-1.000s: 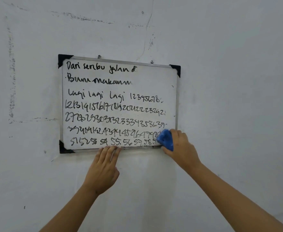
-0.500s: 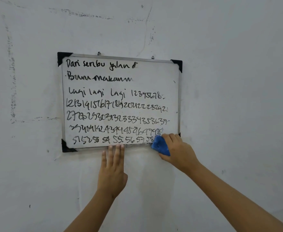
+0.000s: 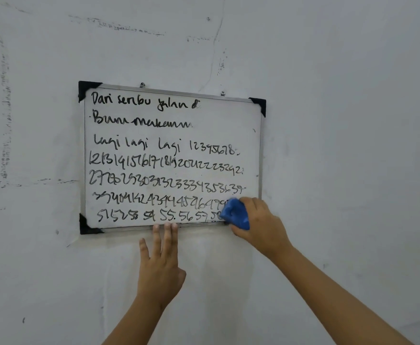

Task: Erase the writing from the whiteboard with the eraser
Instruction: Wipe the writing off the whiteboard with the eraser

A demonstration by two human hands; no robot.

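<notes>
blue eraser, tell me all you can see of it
The blue eraser is a small block with rounded edges; its material cannot be told. The right hand grips it from the right and hides its far side. It presses on the whiteboard at the lower right corner, over the ends of the bottom two lines of writing.

We see open wall (image 3: 353, 120) on every side of the whiteboard (image 3: 228, 135), giving a hand room to sweep past its edges. Two small hooks (image 3: 142, 84) jut at the top edge. Along the bottom edge our left hand (image 3: 160, 270) lies flat with fingertips touching the frame, blocking passage there, while our right hand (image 3: 263, 225) and the blue eraser (image 3: 236, 215) fill the lower right corner.
</notes>
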